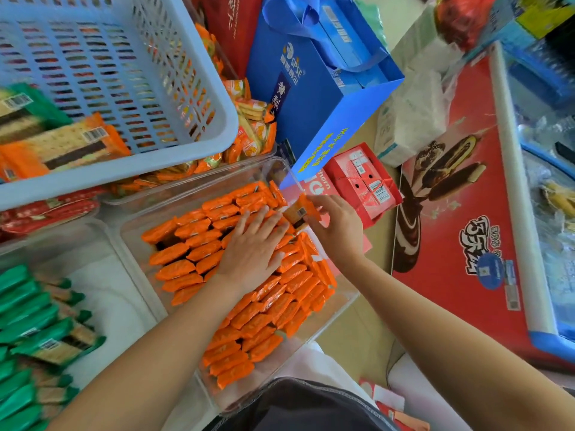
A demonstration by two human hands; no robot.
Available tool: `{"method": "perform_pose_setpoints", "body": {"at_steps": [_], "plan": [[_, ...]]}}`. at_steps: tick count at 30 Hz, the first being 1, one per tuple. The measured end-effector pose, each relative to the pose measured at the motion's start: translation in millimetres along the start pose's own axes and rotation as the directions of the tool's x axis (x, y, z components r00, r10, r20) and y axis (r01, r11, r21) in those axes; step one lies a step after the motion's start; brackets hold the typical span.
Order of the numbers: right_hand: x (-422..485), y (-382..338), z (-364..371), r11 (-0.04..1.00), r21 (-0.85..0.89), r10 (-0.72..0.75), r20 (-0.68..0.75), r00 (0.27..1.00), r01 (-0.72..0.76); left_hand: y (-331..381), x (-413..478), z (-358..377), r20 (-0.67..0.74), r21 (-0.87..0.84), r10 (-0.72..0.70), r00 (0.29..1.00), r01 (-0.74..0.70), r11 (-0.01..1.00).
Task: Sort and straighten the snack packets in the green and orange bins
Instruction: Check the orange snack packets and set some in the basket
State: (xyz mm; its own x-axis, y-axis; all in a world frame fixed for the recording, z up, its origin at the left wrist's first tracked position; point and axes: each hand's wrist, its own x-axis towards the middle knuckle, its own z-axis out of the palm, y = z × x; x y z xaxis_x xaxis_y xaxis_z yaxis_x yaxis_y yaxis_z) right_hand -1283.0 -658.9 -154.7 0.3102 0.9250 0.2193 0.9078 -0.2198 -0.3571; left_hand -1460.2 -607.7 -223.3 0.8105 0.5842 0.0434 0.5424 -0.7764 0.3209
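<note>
Left hand (pixel 249 247): flat, palm down, fingers straight and slightly spread, pressing on the orange packets (pixel 186 253) mid-bin.
Right hand (pixel 334 225): thumb and fingers pinch one packet (pixel 297 213) over the far right corner of the orange bin (pixel 132 244). That packet shows a barcode panel and a dark band; its text is too blurred to read.
The orange bin is clear-walled and sits centre frame. Its packets stand on edge in several slanted rows, a few at the far end askew. No readable print on them.
The green bin (pixel 109 300), also clear, is just left of it. Green packets (pixel 28 321) are stacked along its left side and the rest is bare white floor. One packet on top shows a barcode.
A pale blue basket (pixel 140 88) at upper left holds an orange cracker pack (pixel 71 144) and a green pack (pixel 25 110), both with barcode stickers.
Behind the orange bin is another bin of biscuit packs (pixel 252 126) in orange and yellow. Red packets (pixel 46 213) lie under the basket's near edge.
The blue gift bag (pixel 311 88) reads "SPSE" beside a logo, plus Chinese characters and yellow print on the bottom panel.
A red carton (pixel 364 181), tied with string, carries white labels and a barcode.
The freezer (pixel 451 213) at right has a red side with chocolate ice-cream bar artwork, large white Chinese lettering and a QR sticker.
</note>
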Motion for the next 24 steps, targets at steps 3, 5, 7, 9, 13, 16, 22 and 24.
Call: {"method": "perform_pose_setpoints", "body": {"at_steps": [3, 5, 7, 9, 13, 16, 22, 24], "plan": [[-5.6, 3.5, 8.9, 0.998, -0.055, -0.006, -0.029, 1.0, 0.004, -0.5, 0.1, 0.8, -0.002, -0.003, -0.002, 1.0, 0.002, 1.0], [-4.6, 4.4, 12.3, 0.997, -0.074, 0.018, -0.031, 0.999, -0.02, -0.6, 0.4, 1.0, 0.006, -0.007, 0.0, 1.0, 0.0, 1.0], [-2.1, 4.3, 15.3, 0.994, -0.101, 0.028, -0.025, 0.999, -0.03, -0.9, 0.0, 1.5, 0.014, -0.018, -0.001, 1.0, 0.002, 1.0], [-0.3, 4.7, 17.7, 0.993, -0.113, 0.048, 0.009, 0.999, -0.046, -0.8, -0.6, 0.5, 0.018, -0.026, -0.002, 1.0, 0.002, 1.0], [-1.7, 7.6, 25.9, 0.992, -0.129, 0.03, 0.11, 0.993, -0.016, -0.5, 0.4, -2.6, 0.037, -0.032, -0.004, 0.999, 0.005, 0.999], [2.9, 3.9, 29.5, 0.995, -0.096, 0.036, 0.126, 0.991, -0.024, -0.2, -0.1, -2.9, 0.037, -0.028, 0.0, 0.999, 0.001, 1.0], [-8.0, 9.3, 23.6, 0.997, -0.069, -0.021, 0.058, 0.998, 0.025, -1.2, 0.6, -2.3, 0.029, -0.021, 0.013, 0.999, -0.013, 1.0], [-7.8, 12.7, 27.8, 0.995, -0.094, -0.035, 0.083, 0.996, 0.043, -1.4, 1.3, -1.7, 0.028, -0.012, 0.016, 0.999, -0.015, 1.0]]}}
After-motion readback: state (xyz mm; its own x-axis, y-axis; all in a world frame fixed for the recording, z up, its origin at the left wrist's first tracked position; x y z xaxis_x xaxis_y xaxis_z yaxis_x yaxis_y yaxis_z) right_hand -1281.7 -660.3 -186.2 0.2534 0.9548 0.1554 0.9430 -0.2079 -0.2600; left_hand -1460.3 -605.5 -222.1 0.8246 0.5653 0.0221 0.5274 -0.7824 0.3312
